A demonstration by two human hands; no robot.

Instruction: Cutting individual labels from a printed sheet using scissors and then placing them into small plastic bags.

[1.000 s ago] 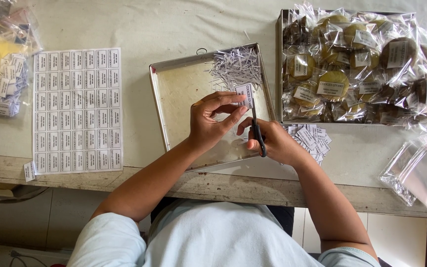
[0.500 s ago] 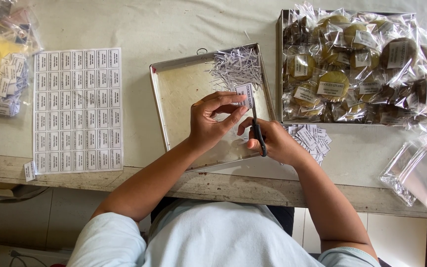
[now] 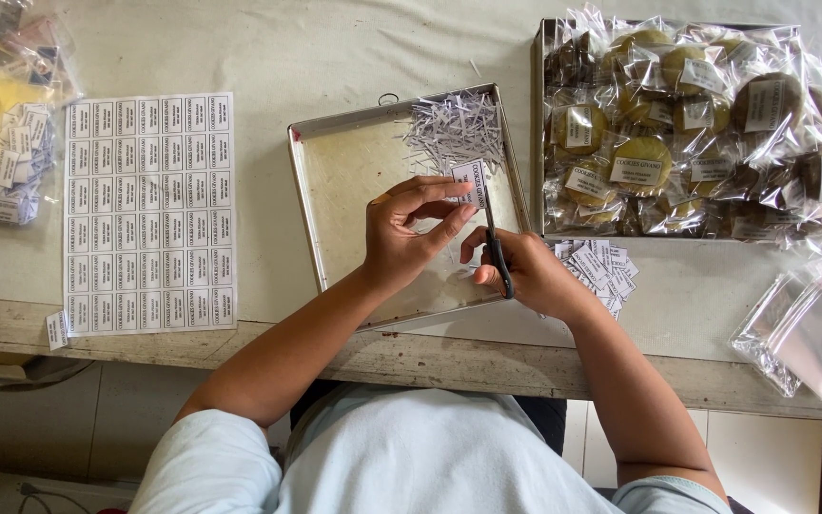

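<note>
Far left: clear bag of cut labels [image 3: 11, 143] at the table edge, then an uncut label sheet [image 3: 149, 214] lying flat, one loose label [image 3: 56, 329] off its bottom-left corner. Centre: metal tray [image 3: 335, 238] in front of me, pile of paper trimmings [image 3: 454, 128] in its top-right corner. My left hand [image 3: 406, 238] is over the tray, thumb and fingertips pinching a small label [image 3: 471, 181], held just below the trimmings. My right hand [image 3: 525, 271] sits at the tray's right rim, fingers closed around the scissors [image 3: 495, 249], blades pointing up at the label. Just right of that hand: stack of cut labels [image 3: 596, 266] on the table. Upper right: second tray [image 3: 539, 124] packed with bagged cookies [image 3: 687, 124]. Far right: empty clear bags [image 3: 801, 324] near the table edge.
</note>
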